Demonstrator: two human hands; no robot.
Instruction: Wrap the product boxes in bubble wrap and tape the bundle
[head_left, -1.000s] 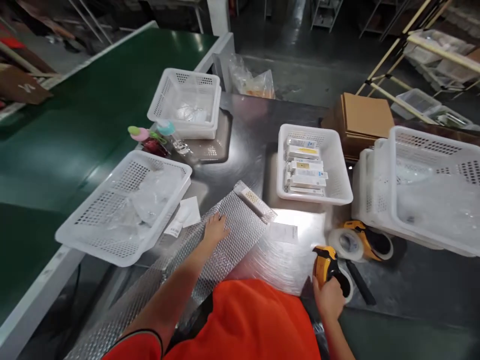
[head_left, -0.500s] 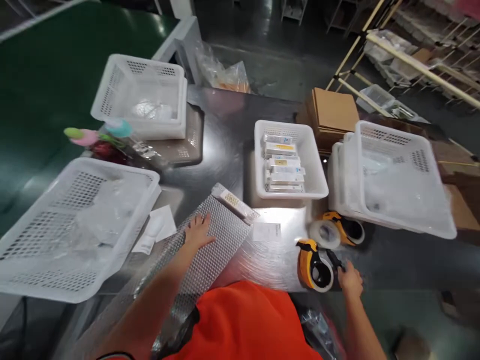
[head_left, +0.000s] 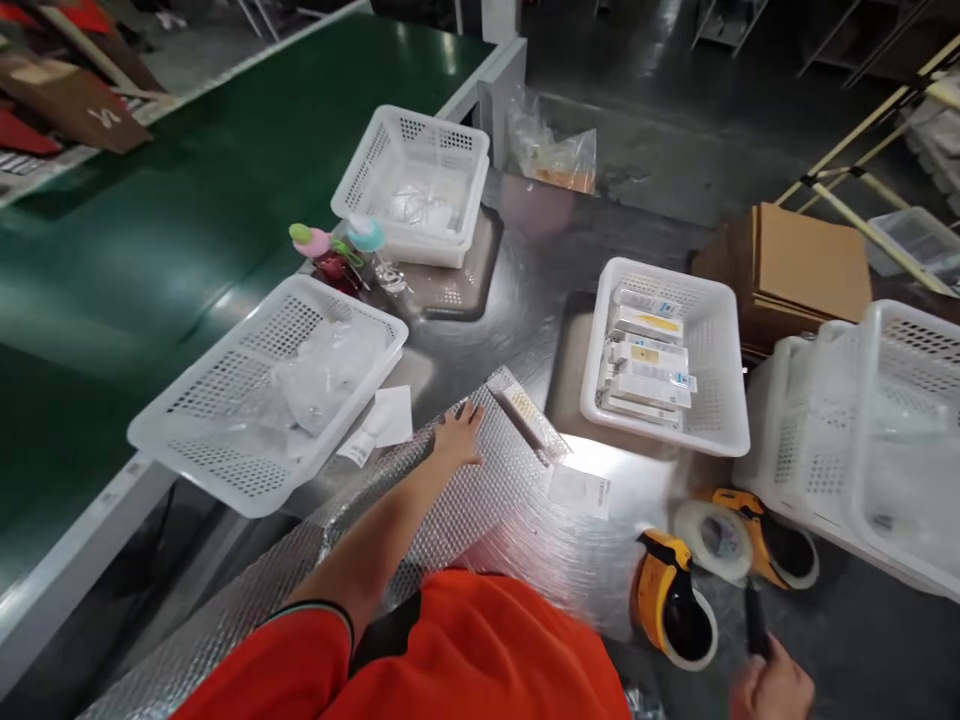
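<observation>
My left hand [head_left: 459,437] lies flat with fingers spread on a silvery sheet of bubble wrap [head_left: 495,480]. Along the sheet's far edge rests a slim white box [head_left: 525,415], close to my fingertips. At the lower right, my right hand [head_left: 776,685] is closed around a slim black tool [head_left: 756,622]; its exact kind is hidden by the grip and blur. Beside it stand a yellow tape dispenser [head_left: 660,590], another yellow tape dispenser [head_left: 757,540] and a clear tape roll [head_left: 712,540]. A printed paper slip [head_left: 581,490] lies right of the wrap.
A white basket [head_left: 720,440] holds several small boxes. Another basket [head_left: 262,500] with clear plastic bags is at left, near two drink bottles [head_left: 337,270]. Stacked baskets [head_left: 795,490] and folded cardboard [head_left: 814,260] stand at right. A green conveyor [head_left: 247,180] runs behind.
The view has swung left, so the table's things sit further right. My left hand stays on the bubble wrap. My right hand has closed on the black tool and drawn it slightly nearer me.
</observation>
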